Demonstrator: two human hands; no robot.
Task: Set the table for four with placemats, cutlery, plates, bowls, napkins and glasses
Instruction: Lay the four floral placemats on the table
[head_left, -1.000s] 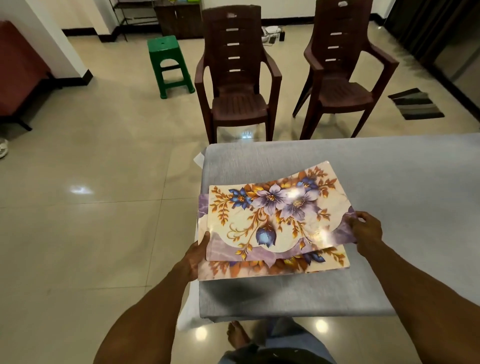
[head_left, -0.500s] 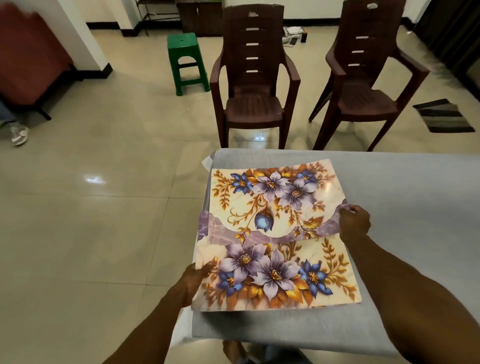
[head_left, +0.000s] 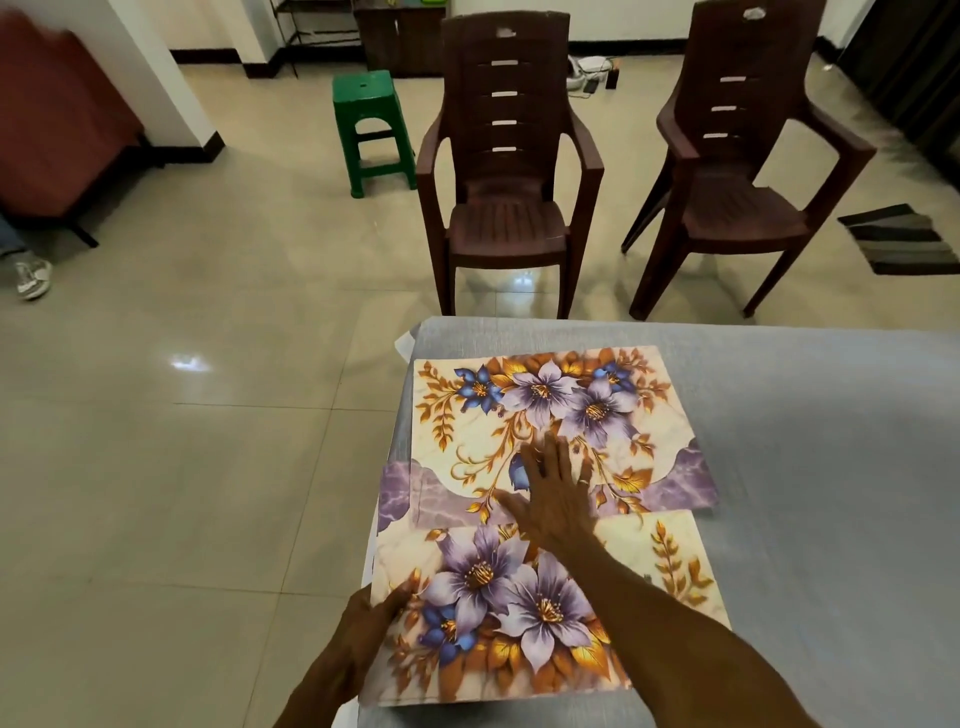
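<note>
far placemat (head_left: 550, 410): floral, cream with purple-blue flowers and gold leaves; flat on the tabletop (head_left: 831, 467) near its left edge
near placemat (head_left: 519, 613): same print; flat at the near-left corner, its far part under the far placemat

Glossy beige tile floor (head_left: 218, 467) w/ ceiling-light glare spots. Two dark brown plastic armchairs: one (head_left: 506, 171) just beyond the table's far edge, 2nd (head_left: 737, 161) to its right. Green plastic stool (head_left: 371, 130) left of them. White wall (head_left: 156, 73) w/ dark skirting, reddish furniture (head_left: 57, 124) at far left. Striped mat (head_left: 904, 239) on floor at right. Grey cloth covers the table (head_left: 831, 467). Dark cabinet (head_left: 400, 36) at back.
</note>
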